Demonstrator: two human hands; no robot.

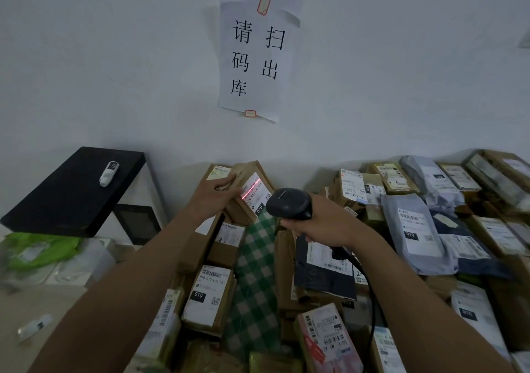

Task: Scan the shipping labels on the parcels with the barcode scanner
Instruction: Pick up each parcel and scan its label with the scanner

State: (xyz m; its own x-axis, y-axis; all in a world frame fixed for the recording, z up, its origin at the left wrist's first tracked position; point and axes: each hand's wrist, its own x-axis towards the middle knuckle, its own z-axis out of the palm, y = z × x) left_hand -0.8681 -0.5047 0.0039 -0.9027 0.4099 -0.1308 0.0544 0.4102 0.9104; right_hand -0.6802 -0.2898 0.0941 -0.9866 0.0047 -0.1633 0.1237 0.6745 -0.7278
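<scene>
Far left: a black slab (71, 191) sits against the wall with a small white wrapped item (109, 173) on top, well apart from the work and probably set aside. Left grip (213, 194) reaches forward and holds a small cardboard parcel (243, 206) by its left edge, fingers curled over the side. The parcel is tipped up out of the pile, judged so that its shipping label (255, 193) faces the scanner and not the ceiling. A red scan line (251, 190) lies across the label's upper part, over the printed bars as far as can be read. Just right of it, the barcode scanner (289, 203) has its head aimed at the label, close but not touching. Right grip (318, 226) is wrapped round the handle; trigger finger hidden. The cable (370, 301) trails down toward the wearer. Step judged as the read itself on this parcel. Further right, a heap of parcels (381, 177) and a grey mailer (413, 229) lie mostly label-up, presumably to be read in place; the counter under them is hidden.
</scene>
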